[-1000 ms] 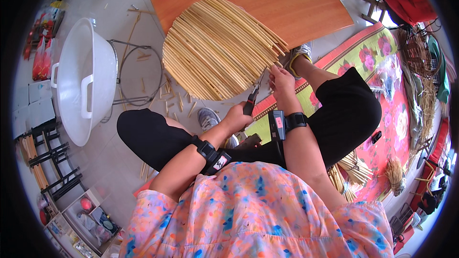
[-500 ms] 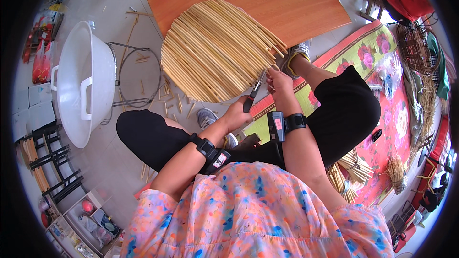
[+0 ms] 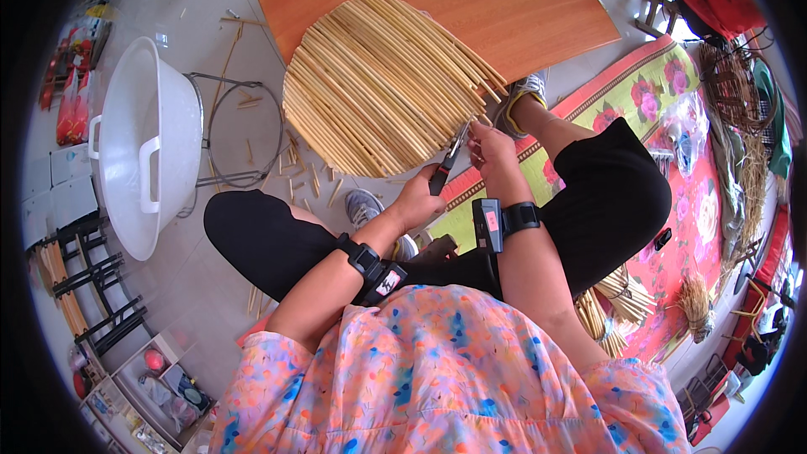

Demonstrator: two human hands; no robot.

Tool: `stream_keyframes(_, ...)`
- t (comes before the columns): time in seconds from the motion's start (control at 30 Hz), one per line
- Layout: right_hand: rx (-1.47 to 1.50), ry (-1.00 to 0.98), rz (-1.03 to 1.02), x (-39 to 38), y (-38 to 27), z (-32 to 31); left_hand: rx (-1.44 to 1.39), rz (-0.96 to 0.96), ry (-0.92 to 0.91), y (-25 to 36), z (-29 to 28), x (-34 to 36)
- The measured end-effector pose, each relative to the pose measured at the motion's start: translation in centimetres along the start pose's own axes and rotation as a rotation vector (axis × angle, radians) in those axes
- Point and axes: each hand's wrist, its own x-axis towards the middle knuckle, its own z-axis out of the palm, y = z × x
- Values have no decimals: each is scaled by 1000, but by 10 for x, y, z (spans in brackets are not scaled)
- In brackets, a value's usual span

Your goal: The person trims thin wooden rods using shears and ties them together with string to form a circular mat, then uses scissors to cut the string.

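A rounded mat of straw-coloured reed stalks [image 3: 370, 84] lies partly on the wooden board and reaches toward me over the board's near edge. My left hand [image 3: 418, 202] is wrapped round the black-and-red handle of pruning shears [image 3: 444, 170]. Their metal end points up to the mat's near right edge, close to the stalk ends. Just right of that tip, my right hand [image 3: 493, 148] has its fingers curled and pinched at the end of a stalk. The fingers partly cover that stalk, and the exact contact of the blades is too small to make out.
An orange-brown board [image 3: 521, 8] lies beyond my knees. At left, a white basin [image 3: 126, 151] stands tilted by a metal ring stand [image 3: 244, 88]. Cut stalk pieces [image 3: 315, 176] litter the floor. A flowered mat [image 3: 664, 109] and stalk bundles [image 3: 626, 294] lie at right.
The reed mat has shifted very slightly upward at its near edge. Both hands and the shears stay in nearly the same place.
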Motion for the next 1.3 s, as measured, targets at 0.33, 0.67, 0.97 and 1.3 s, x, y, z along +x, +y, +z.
stream_keyframes(0.33, -23, -20, 70, -2, -4, 0, -217, -73, -18, -3, 0, -1)
stream_keyframes(0.67, 5, 11, 112, 2, -4, -1, -85, -32, 31, -4, -3, 2)
stream_keyframes(0.97, 156, 8, -245, 18, 2, 6, 18, 35, 22, -6, -6, 3)
stream_keyframes(1.3, 251, -5, -252, 28, 9, 7, 58, 12, -6, -2, -10, 1)
